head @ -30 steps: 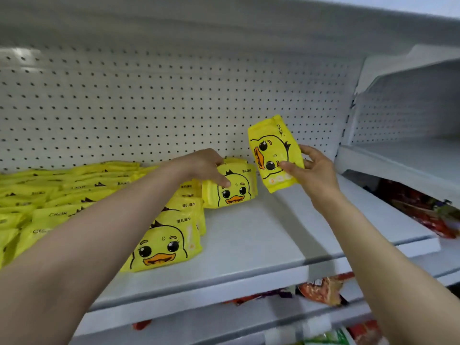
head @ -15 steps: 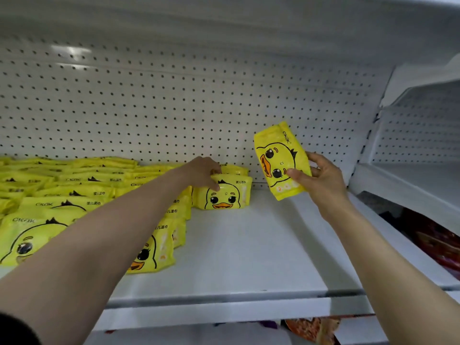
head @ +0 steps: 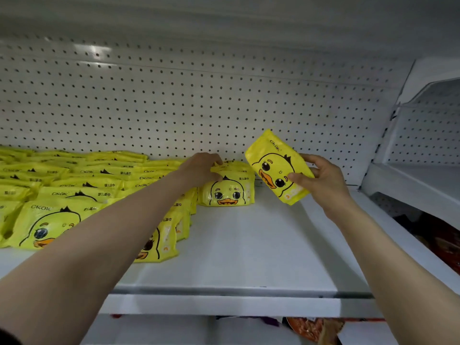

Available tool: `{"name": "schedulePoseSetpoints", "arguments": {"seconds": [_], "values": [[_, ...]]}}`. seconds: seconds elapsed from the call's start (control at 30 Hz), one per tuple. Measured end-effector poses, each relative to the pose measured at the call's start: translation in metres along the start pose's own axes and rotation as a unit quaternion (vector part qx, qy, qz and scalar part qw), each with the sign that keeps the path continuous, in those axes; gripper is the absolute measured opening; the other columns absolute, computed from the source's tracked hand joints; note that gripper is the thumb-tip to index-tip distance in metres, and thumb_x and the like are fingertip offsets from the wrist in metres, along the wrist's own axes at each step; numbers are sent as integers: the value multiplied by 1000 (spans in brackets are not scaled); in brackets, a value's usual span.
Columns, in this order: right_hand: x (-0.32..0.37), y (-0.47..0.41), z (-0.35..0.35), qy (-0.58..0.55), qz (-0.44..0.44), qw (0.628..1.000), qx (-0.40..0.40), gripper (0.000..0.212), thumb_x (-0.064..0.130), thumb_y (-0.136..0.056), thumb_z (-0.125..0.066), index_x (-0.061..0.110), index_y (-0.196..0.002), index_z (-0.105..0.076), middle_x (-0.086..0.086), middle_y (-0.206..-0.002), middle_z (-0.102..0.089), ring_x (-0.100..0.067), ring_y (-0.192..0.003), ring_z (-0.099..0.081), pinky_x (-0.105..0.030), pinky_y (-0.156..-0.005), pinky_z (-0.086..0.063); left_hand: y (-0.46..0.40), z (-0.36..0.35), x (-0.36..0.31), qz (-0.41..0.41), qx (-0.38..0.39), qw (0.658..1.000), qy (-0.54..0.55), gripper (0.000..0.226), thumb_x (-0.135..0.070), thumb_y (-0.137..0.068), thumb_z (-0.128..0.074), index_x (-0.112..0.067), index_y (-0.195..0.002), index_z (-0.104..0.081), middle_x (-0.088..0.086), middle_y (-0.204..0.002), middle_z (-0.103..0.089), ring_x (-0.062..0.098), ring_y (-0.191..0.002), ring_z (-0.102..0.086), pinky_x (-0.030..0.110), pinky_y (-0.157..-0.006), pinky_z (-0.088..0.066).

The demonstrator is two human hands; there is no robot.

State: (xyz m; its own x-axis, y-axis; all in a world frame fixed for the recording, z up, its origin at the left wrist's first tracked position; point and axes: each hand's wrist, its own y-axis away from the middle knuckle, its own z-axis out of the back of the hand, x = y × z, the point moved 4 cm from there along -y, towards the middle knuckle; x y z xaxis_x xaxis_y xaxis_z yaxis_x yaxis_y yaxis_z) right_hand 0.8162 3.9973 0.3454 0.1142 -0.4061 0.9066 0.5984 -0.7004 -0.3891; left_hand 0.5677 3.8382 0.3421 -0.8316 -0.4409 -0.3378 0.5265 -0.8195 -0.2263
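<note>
Head view looks up into a white shelf (head: pixel 249 245) backed by a pegboard wall (head: pixel 199 100). The person's right hand (head: pixel 323 180) has a yellow duck pack (head: pixel 271 165) off the shelf, up in the air at about 2 o'clock from the middle of the view. The thumb is pressed on the printed face near the duck's eye and the fingers are curled round behind the far edge, so the hand is closed firmly on it. The pack is tilted, its top corner leaning toward 11 o'clock, with the duck face and the brand lettering turned to the camera.

Just beside it, toward 8 o'clock, an upright pack (head: pixel 227 192) stands on the shelf close to the pegboard wall, face forward. The left hand (head: pixel 201 168) has hold of it at the top left corner: fingers bent over the upper edge, thumb on the front. More packs sit right behind it, and I can't tell whether the fingers touch those too. The two packs are near each other but not touching.

Out at 9 o'clock, rows of duck packs (head: pixel 74 185) cover the left part of the shelf, lying flat and overlapping, some under the left forearm. At 3 o'clock a neighbouring shelf (head: pixel 418 180) sits a little higher. Down at 5 o'clock, below the shelf's front lip, some reddish snack packets (head: pixel 306 327) show, too blurred to read.
</note>
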Motion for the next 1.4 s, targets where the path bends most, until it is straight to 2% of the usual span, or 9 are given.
{"name": "schedulePoseSetpoints", "arguments": {"seconds": [0.23, 0.33, 0.47, 0.6, 0.67, 0.8, 1.0, 1.17, 1.4], "values": [[2, -20, -41, 128, -5, 985, 115, 34, 6, -75, -81, 25, -100, -70, 8, -92, -74, -4, -78, -69, -16, -68, -50, 46, 13, 32, 42, 33, 999, 0, 57, -50, -89, -60, -27, -138, -45, 2, -144, -47, 22, -126, -47, 33, -97, -40], [-2, -25, -66, 169, -7, 967, 192, 32, 9, -74, -83, 25, -98, -70, 6, -98, -74, -9, -89, -69, -24, -82, -52, 59, 16, 38, 46, 10, 999, 21, 56, -50, -90, -59, -25, -138, -47, 2, -140, -50, 20, -124, -49, 33, -98, -42], [-16, -30, -88, 189, -20, 945, 264, 37, 6, -72, -84, 22, -101, -68, 3, -108, -71, -8, -103, -65, -24, -92, -49, 71, 16, 42, 35, -3, 999, -2, 52, -47, -93, -55, -21, -137, -49, 1, -141, -51, 20, -127, -47, 30, -97, -38], [-27, -35, -96, 184, -36, 944, 273, 36, 2, -74, -82, 16, -104, -69, 0, -108, -71, -12, -103, -66, -29, -96, -50, 74, 13, 45, 34, -15, 999, -3, 50, -48, -93, -54, -22, -135, -52, 0, -139, -52, 20, -119, -52, 32, -87, -46], [-30, -36, -99, 204, -25, 944, 259, 33, 5, -75, -82, 19, -102, -70, 3, -105, -72, -12, -99, -67, -33, -95, -51, 74, 11, 46, 31, -20, 999, -15, 49, -48, -94, -53, -22, -134, -53, 0, -138, -53, 21, -119, -52, 35, -92, -47], [-31, -36, -107, 312, 35, 929, 196, 57, 15, -73, -85, 28, -124, -63, 7, -119, -64, -11, -111, -58, -29, -98, -45, 73, 8, 48, 35, -29, 999, -23, 47, -49, -93, -53, -23, -132, -54, -1, -136, -54, 21, -122, -51, 39, -97, -46], [-28, -26, -121, 410, 108, 883, 202, 71, 39, -72, -84, 35, -136, -51, 3, -134, -53, -17, -127, -43, -34, -99, -40, 72, 6, 48, 32, -29, 998, -37, 47, -49, -94, -52, -24, -133, -53, -1, -138, -53, 21, -128, -46, 41, -102, -43], [-26, -20, -122, 437, 120, 870, 192, 72, 41, -75, -80, 35, -139, -48, 1, -136, -50, -17, -130, -39, -34, -101, -38, 70, 7, 48, 39, -19, 998, -34, 48, -48, -94, -53, -23, -134, -52, -1, -140, -52, 21, -128, -46, 40, -102, -42], [-17, -13, -128, 517, 167, 820, 180, 70, 44, -80, -73, 31, -142, -44, 2, -141, -51, -20, -132, -39, -35, -100, -38, 76, 13, 37, 63, -3, 997, -44, 48, -45, -94, -55, -20, -135, -52, 2, -138, -52, 23, -128, -46, 41, -101, -42]]}}
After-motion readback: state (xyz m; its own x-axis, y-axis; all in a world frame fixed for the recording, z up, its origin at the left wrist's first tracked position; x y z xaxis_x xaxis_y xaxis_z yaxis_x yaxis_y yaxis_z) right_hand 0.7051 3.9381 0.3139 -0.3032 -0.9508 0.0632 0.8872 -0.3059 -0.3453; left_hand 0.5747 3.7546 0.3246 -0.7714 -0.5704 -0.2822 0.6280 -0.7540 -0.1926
